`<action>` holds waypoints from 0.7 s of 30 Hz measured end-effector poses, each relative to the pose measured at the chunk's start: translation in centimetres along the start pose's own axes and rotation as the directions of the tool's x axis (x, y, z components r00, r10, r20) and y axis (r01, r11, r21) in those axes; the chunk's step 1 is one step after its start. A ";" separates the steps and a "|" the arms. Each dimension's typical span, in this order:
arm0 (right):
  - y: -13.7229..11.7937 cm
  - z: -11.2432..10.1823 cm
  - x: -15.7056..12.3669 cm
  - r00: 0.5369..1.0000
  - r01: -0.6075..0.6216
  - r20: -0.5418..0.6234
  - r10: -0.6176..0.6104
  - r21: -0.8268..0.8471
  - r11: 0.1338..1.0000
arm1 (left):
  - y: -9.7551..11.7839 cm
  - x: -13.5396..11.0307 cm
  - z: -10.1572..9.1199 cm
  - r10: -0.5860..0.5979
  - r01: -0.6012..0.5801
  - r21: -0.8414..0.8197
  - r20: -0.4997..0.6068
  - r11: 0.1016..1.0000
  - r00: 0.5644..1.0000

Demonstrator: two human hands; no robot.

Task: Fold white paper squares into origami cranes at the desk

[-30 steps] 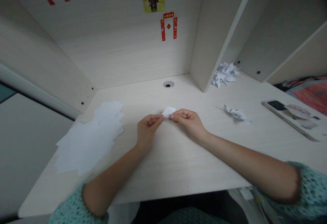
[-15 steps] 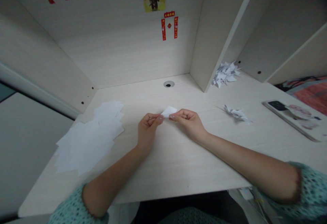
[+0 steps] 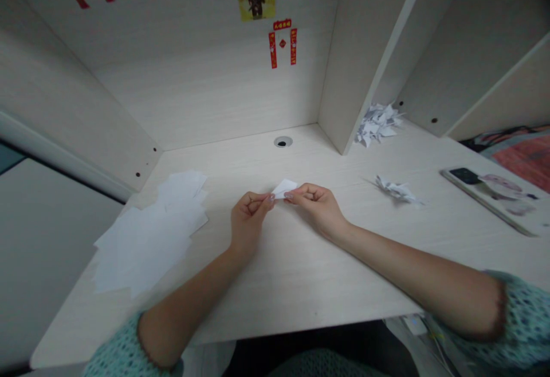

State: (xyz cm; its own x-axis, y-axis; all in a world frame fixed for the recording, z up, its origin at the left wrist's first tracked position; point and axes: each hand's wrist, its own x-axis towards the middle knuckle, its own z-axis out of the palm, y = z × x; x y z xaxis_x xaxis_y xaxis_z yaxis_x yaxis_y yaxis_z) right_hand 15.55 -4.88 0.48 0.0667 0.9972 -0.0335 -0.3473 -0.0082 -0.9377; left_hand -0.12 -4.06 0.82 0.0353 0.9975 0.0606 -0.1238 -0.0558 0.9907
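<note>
A small folded piece of white paper [image 3: 284, 187] is held over the middle of the desk, its peak pointing away from me. My left hand [image 3: 252, 216] pinches its left corner between thumb and fingers. At the right corner, my right hand [image 3: 318, 206] grips it the same way. Left of my hands lies a spread pile of flat white paper sheets [image 3: 150, 239]. Several folded paper pieces [image 3: 397, 189] rest in a small cluster to the right of my right hand.
A heap of folded white paper [image 3: 378, 124] sits behind the upright divider panel [image 3: 344, 79]. A phone in a printed case [image 3: 494, 199] lies at the right. The desk [image 3: 275, 285] has a round cable hole [image 3: 283, 142] near its back wall.
Both hands keep their pinch on the folded paper with almost no movement. The whole view has shifted very slightly.
</note>
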 end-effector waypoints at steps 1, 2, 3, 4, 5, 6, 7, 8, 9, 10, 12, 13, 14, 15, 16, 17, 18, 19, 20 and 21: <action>0.0 0.0 0.0 1.000 -0.010 -0.007 0.010 -0.001 1.000 | 0.1 0.0 0.0 0.001 -0.001 0.003 -0.001 1.000 1.000; 0.0 0.0 0.0 1.000 -0.018 -0.013 0.018 -0.002 1.000 | 0.1 0.0 0.1 -0.001 0.001 0.007 -0.002 1.000 1.000; 0.1 0.0 0.0 1.000 -0.022 -0.018 0.022 -0.002 1.000 | 0.2 0.0 0.1 -0.005 0.005 0.009 -0.001 1.000 1.000; 0.1 0.0 0.1 1.000 -0.023 -0.017 0.023 -0.001 1.000 | 0.2 -0.1 0.1 -0.007 0.007 0.010 -0.001 1.000 1.000; 0.1 0.0 0.1 1.000 -0.022 -0.014 0.022 0.000 1.000 | 0.2 -0.1 0.1 -0.008 0.008 0.009 -0.003 1.000 1.000; 0.2 -0.1 0.1 1.000 -0.020 -0.008 0.020 0.001 1.000 | 0.2 -0.1 0.1 -0.009 0.009 0.007 -0.002 1.000 1.000; 0.2 -0.1 0.1 1.000 -0.017 -0.001 0.017 0.001 1.000 | 0.2 -0.1 0.1 -0.010 0.010 0.004 -0.002 1.000 1.000; 0.3 -0.2 0.1 1.000 -0.015 0.003 0.015 0.000 1.000 | 0.2 -0.1 0.0 -0.012 0.012 0.003 0.000 1.000 1.000; 0.3 -0.2 0.1 1.000 -0.013 0.004 0.013 -0.002 1.000 | 0.2 0.0 0.0 -0.016 0.016 0.004 -0.001 1.000 1.000; 0.3 -0.2 0.1 1.000 -0.011 0.004 0.011 -0.006 1.000 | 0.2 0.0 0.0 -0.021 0.021 0.006 -0.001 1.000 1.000; 0.4 -0.2 0.2 1.000 -0.007 0.001 0.007 -0.016 1.000 | 0.2 0.0 0.0 -0.031 0.031 0.009 0.000 0.999 1.000; 0.4 -0.2 0.2 1.000 -0.004 0.000 0.004 -0.021 1.000 | 0.1 0.0 0.0 -0.034 0.034 0.011 -0.001 0.999 0.999; 0.4 -0.2 0.2 1.000 0.000 0.001 0.000 -0.026 1.000 | 0.1 0.0 -0.1 -0.038 0.038 0.012 -0.002 0.999 0.999; 0.5 -0.3 0.2 1.000 0.004 0.004 -0.004 -0.029 1.000 | 0.1 0.0 -0.1 -0.040 0.040 0.011 -0.003 0.999 0.999; 0.5 -0.3 0.2 1.000 0.009 0.006 -0.009 -0.031 0.999 | 0.0 0.0 0.0 -0.041 0.041 0.009 -0.003 0.999 0.999; 0.5 -0.3 0.3 1.000 0.014 0.008 -0.013 -0.033 0.999 | 0.0 0.0 0.0 -0.042 0.042 0.008 -0.004 0.999 0.999; 0.5 -0.3 0.3 1.000 0.020 0.009 -0.019 -0.037 0.999 | -0.1 0.1 -0.1 -0.044 0.044 0.007 0.002 0.999 0.999; 0.5 -0.4 0.4 1.000 0.029 0.012 -0.028 -0.043 0.999 | -0.1 0.1 -0.1 -0.044 0.044 0.007 0.011 0.999 0.999; 0.5 -0.4 0.4 0.999 0.042 0.016 -0.041 -0.052 0.998 | -0.2 0.1 -0.1 -0.047 0.047 0.009 0.022 0.999 0.999; 0.4 -0.5 0.4 0.998 0.060 0.023 -0.058 -0.063 0.996 | -0.2 0.2 -0.2 -0.050 0.050 0.017 0.034 0.999 0.998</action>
State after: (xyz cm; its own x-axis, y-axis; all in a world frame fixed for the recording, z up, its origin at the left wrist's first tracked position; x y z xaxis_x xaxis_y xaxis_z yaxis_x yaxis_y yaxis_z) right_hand 15.89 -4.48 -0.13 0.0656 0.9974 0.0291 -0.2827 0.0465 -0.9581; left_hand -0.25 -3.85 0.63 0.0748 0.9971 0.0147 -0.1052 -0.0068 0.9944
